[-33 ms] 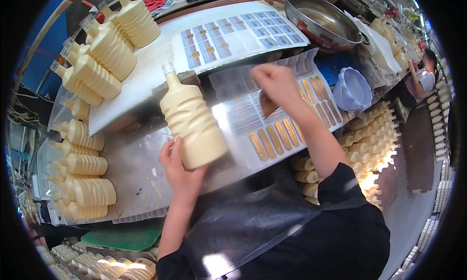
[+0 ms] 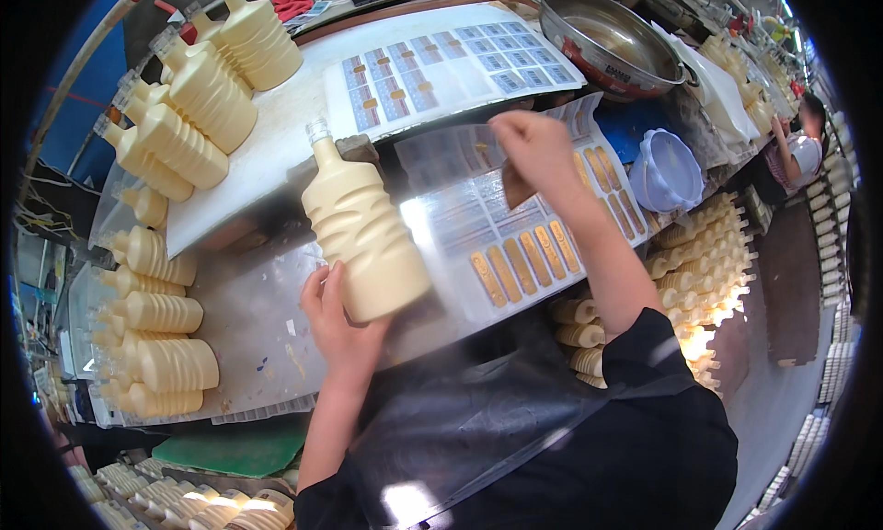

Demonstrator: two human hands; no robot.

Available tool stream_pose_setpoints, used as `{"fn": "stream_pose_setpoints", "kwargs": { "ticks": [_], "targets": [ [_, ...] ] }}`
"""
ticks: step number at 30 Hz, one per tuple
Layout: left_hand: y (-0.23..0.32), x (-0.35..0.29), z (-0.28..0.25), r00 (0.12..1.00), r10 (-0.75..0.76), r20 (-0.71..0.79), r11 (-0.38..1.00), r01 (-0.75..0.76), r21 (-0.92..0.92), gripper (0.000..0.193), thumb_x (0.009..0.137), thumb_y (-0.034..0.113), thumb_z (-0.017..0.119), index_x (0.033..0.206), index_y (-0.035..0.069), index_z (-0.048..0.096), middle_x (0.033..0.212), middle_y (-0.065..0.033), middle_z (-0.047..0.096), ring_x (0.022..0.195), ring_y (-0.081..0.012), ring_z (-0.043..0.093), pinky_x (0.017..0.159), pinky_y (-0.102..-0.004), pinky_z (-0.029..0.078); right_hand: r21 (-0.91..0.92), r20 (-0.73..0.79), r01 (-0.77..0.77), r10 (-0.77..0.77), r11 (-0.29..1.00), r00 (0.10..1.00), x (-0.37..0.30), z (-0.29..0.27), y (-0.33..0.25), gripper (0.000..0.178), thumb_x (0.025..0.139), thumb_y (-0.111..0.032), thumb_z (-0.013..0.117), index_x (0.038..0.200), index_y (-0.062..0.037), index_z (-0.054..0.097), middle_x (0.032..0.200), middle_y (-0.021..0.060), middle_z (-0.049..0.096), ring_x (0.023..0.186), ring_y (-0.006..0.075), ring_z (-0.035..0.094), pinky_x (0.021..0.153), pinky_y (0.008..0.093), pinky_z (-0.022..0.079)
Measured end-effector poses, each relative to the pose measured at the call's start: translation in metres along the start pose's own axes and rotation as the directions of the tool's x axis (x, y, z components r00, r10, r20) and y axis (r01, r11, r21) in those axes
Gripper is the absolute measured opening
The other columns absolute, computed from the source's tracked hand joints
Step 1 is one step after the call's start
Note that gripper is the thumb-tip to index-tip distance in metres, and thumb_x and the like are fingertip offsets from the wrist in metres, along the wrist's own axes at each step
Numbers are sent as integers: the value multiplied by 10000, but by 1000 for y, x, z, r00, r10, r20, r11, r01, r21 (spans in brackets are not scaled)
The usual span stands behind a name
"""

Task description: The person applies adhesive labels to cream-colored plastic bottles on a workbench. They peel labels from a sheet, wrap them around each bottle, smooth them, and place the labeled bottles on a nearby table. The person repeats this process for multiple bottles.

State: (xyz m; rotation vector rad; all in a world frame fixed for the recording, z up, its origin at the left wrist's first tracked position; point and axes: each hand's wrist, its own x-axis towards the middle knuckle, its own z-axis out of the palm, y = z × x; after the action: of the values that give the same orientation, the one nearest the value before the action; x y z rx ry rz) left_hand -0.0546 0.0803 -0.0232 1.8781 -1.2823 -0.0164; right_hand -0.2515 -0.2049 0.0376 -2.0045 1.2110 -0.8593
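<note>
A cream plastic bottle (image 2: 368, 222) with wavy ridges and a clear neck leans back on a block at the board's edge. My left hand (image 2: 345, 309) is closed around its lower left side. Above the sheet of gold strip labels (image 2: 524, 268), my right hand (image 2: 538, 153) is closed, with thumb and forefinger pressed together. A brown flat piece (image 2: 517, 188) sticks out below its fingers; its kind is hard to tell. Whether a label is also pinched there, I cannot make out. A small gold sliver (image 2: 483, 151) shows beside the hand.
Blue-printed label sheets (image 2: 395, 79) lie on the white board behind. More cream bottles (image 2: 166, 364) line the left side. A metal basin (image 2: 612, 38) and a pale blue bucket (image 2: 664, 171) stand at the right. Bottles (image 2: 699, 272) are stacked lower right; another person (image 2: 796, 153) is far right.
My right hand has moved a little right and up, carrying the brown piece with it. The gold sliver now shows beside it. My left hand and the bottle stay in place.
</note>
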Motion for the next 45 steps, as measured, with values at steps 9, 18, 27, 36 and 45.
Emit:
{"fn": "stream_pose_setpoints", "kwargs": {
  "ticks": [9,18,27,36,45],
  "targets": [
    [-2,36,4,951,-287,118,826,308,-473,907,844,191,743,1581,1,250,1488,-209,405,1379,-337,438,1155,-455,382,-624,5,241,-304,743,953,57,-9,39,323,895,-81,572,1193,-73,697,1226,151,637,1032,392,680,888,484,557],
    [2,41,10,925,-318,209,683,377,-625,924,912,223,698,1613,-2,138,1552,-245,353,1425,-323,406,1198,-442,330,-457,10,382,-424,803,905,23,-18,30,364,927,-155,638,1280,-78,677,1132,134,707,992,355,696,847,429,559],
    [5,41,8,929,-315,192,698,364,-617,945,951,277,703,1622,-10,103,1607,-268,280,1468,-332,353,1221,-469,283,-209,438,381,-262,901,860,-70,-5,15,203,915,-169,686,1046,-33,764,924,177,744,835,367,718,769,431,572],
    [39,27,-3,880,474,-9,876,-473,-99,389,840,48,712,1217,28,616,1275,-191,612,1199,-329,604,1043,-450,472,-371,375,282,-136,885,917,-109,23,39,181,899,-149,689,999,-24,774,896,170,726,817,392,698,769,453,570],
    [74,5,89,744,410,527,822,-552,139,257,832,92,626,1051,-41,615,1328,-335,581,1224,-456,601,1051,-519,485,-512,434,271,-27,815,901,-126,23,42,374,919,-116,617,1281,-43,678,1027,174,675,896,378,692,791,462,568]
  ]
}}
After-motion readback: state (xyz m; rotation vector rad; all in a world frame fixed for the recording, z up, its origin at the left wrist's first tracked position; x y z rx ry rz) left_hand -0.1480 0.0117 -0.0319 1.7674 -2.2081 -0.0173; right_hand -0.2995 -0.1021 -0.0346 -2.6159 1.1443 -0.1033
